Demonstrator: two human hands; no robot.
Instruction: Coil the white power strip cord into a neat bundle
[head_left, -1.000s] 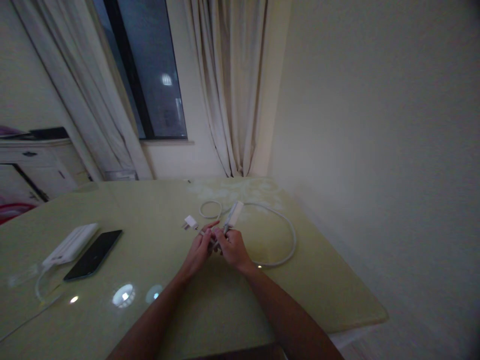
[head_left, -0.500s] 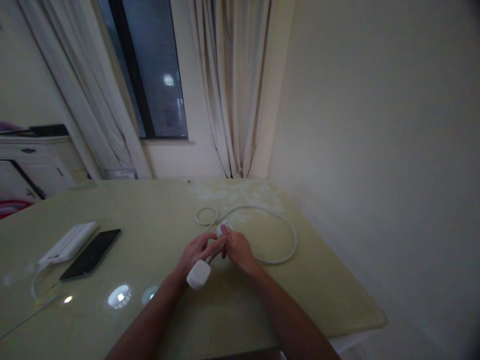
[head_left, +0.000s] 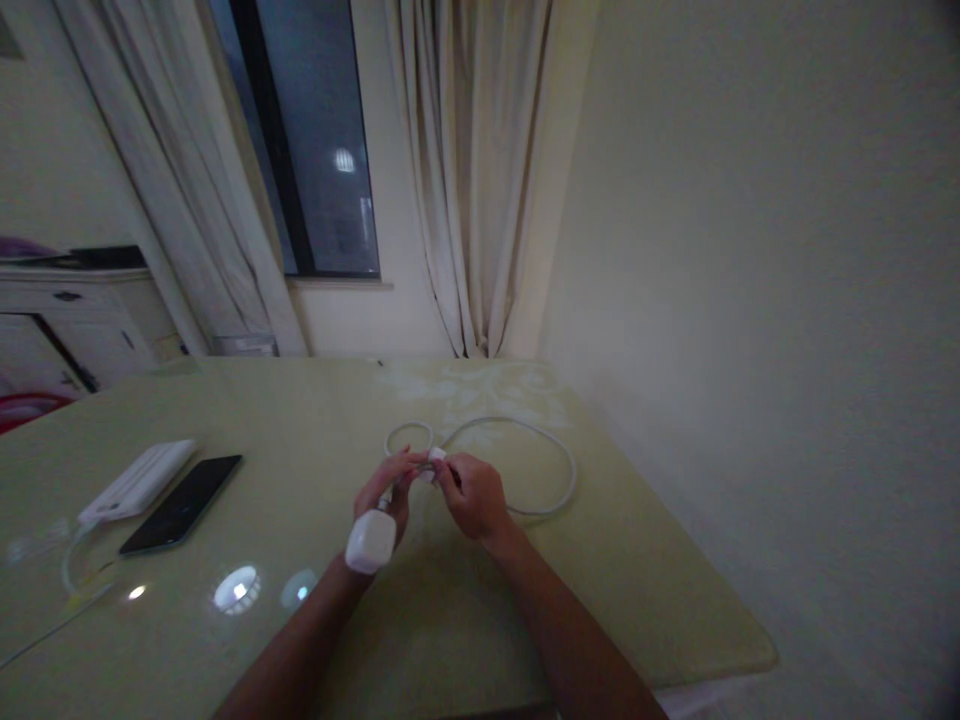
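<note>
Both hands meet over the table around a white cable (head_left: 559, 440), whose loops lie beyond and to the right. My left hand (head_left: 384, 487) is closed on a stretch of this cable. From it a white block (head_left: 371, 541), like a charger or plug head, hangs over my left wrist. A small white piece (head_left: 435, 457) shows between the fingertips; its kind is too small to tell. My right hand (head_left: 474, 497) pinches at that piece and the cable beside it, fingers curled. The exact grip is partly hidden by the fingers.
On the left lie a white power bank (head_left: 140, 483) with a cable plugged into it and a black phone (head_left: 182, 504). The pale green table (head_left: 675, 590) ends at a wall on the right. Curtains (head_left: 469, 180) and a window stand behind.
The white block has swung left and nearer to me, over my left wrist. My left hand has turned and shifted slightly left; the large cable loop has drawn in a little.
</note>
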